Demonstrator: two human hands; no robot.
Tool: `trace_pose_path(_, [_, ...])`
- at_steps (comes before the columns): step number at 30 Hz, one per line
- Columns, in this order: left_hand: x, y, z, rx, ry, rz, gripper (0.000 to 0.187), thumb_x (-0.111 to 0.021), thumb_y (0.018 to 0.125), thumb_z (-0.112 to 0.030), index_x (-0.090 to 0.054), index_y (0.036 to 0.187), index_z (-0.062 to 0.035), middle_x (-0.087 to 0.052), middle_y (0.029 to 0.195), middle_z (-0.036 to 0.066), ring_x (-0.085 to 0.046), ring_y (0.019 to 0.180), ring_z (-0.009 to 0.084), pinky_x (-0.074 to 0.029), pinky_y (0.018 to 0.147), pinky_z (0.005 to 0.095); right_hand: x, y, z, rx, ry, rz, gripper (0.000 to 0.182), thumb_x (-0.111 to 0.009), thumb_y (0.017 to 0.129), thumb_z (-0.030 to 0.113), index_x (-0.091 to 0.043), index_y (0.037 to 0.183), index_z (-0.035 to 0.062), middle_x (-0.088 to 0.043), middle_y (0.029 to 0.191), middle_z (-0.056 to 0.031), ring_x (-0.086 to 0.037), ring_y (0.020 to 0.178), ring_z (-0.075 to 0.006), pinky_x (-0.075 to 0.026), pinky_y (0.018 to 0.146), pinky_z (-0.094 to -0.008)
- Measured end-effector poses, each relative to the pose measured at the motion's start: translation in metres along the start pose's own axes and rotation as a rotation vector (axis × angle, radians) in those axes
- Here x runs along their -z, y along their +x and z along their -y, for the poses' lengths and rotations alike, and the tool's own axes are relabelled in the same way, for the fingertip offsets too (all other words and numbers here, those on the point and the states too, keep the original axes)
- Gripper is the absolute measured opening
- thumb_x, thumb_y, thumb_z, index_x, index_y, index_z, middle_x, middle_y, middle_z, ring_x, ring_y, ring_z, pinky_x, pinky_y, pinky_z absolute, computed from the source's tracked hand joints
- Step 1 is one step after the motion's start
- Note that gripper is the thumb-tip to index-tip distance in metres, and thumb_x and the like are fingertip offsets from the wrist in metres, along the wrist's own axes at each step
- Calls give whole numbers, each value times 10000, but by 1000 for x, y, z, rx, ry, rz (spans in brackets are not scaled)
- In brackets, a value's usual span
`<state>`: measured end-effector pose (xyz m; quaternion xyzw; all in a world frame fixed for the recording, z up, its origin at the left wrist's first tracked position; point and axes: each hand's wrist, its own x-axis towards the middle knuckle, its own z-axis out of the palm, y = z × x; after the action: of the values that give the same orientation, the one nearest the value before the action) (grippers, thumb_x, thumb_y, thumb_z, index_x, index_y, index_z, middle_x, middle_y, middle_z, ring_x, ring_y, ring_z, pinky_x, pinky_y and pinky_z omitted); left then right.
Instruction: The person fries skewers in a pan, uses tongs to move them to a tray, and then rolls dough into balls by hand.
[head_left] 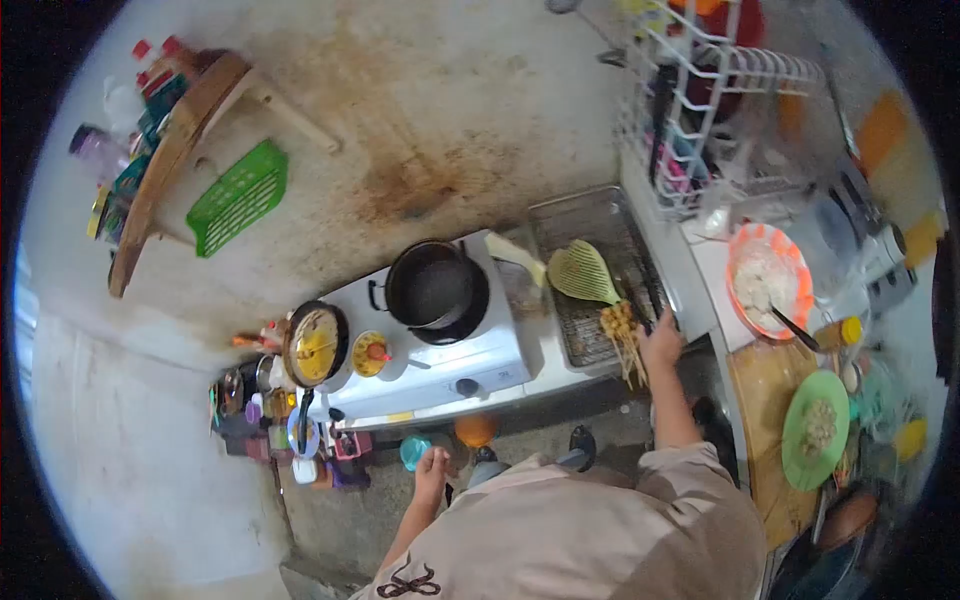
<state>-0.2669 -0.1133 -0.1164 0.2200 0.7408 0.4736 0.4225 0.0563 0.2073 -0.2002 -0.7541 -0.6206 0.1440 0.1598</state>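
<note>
My right hand [661, 343] is over the right edge of a metal rack tray [590, 335], its fingers closed around what looks like a dark handle. Just left of it, a bunch of skewers [622, 335] with browned pieces lies across the tray's front edge. A green slotted spatula [583, 273] rests on the rack above them. Near my body, my left hand [433, 470] is curled low in front of the stove [440, 370]; what it holds, if anything, is too small to name.
A dark pot [430, 285] stands on the stove, with a frying pan [316, 345] and a small bowl [369, 354] to its left. At right are an orange-rimmed bowl [742, 300], a wooden board [757, 400] and a green plate [803, 440]. A white dish rack [690, 120] stands behind.
</note>
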Motion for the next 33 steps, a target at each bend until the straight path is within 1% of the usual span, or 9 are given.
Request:
trace_pose_path(2, [5,7,22,-87,-66,70,175,-411,888,-211,-468,808,-66,-454,635,-3,-420,553,75,-358,503,205,15,1,10,-24,47,42,733,-663,651,294,-289,1227,39,-508,1048,-204,-542,841,-342,-441,725,-413])
trace_pose_path(3, [4,9,27,-102,-76,104,157,-410,888,-194,-465,817,-66,-451,645,-3,-420,559,75,-360,506,202,-3,4,1,3,45,-63,709,-675,638,289,-324,1200,38,-508,1044,-200,-531,862,-346,-419,777,-406])
trace_pose_path(6, [1,17,37,-163,-143,211,68,-430,871,-105,-462,824,-68,-461,674,-5,-428,574,69,-367,522,190,21,2,12,-99,-102,82,731,-692,619,323,-327,1180,30,-504,1065,-123,-435,1017,-323,-360,863,-384])
trace_pose_path(9, [-12,18,24,-196,-18,265,28,-453,852,-64,-465,827,-69,-495,707,7,-448,597,68,-375,535,191,10,-6,4,-9,-103,-206,608,-672,647,307,-401,1124,45,-521,1032,-123,-470,980,-305,-393,825,-380])
trace_pose_path(15, [-42,33,-5,-207,-91,386,60,-501,814,-13,-471,836,-61,-554,797,48,-482,627,72,-393,549,195,133,-53,8,136,233,171,139,-559,747,194,-578,794,64,-585,796,-167,-568,718,-319,-453,637,-416])
trace_pose_path(17, [-53,38,-12,-234,-60,411,67,-508,809,-11,-473,831,-63,-557,795,47,-488,626,70,-393,539,190,178,-77,-7,204,374,61,100,-520,749,137,-584,756,61,-577,753,-179,-565,706,-324,-448,634,-414])
trace_pose_path(21, [-81,55,-17,-274,-5,471,71,-553,788,-33,-500,812,-74,-561,747,33,-476,556,61,-368,469,179,286,-133,-37,216,324,-129,119,-488,727,93,-586,795,94,-582,783,-161,-563,739,-325,-442,649,-413])
trace_pose_path(28, [-136,49,-40,-269,37,653,65,-558,784,-49,-506,815,-74,-536,763,9,-474,642,69,-392,579,194,294,-162,-130,-460,-207,-43,318,-456,805,240,-533,953,-30,-571,926,-173,-541,863,-318,-420,761,-412])
trace_pose_path(33, [-151,46,-43,-268,67,782,67,-533,786,-24,-505,816,-77,-533,767,2,-484,678,77,-389,602,202,287,-152,-129,-577,-229,-33,464,-386,827,404,-581,929,-5,-591,893,-154,-543,881,-300,-394,808,-380])
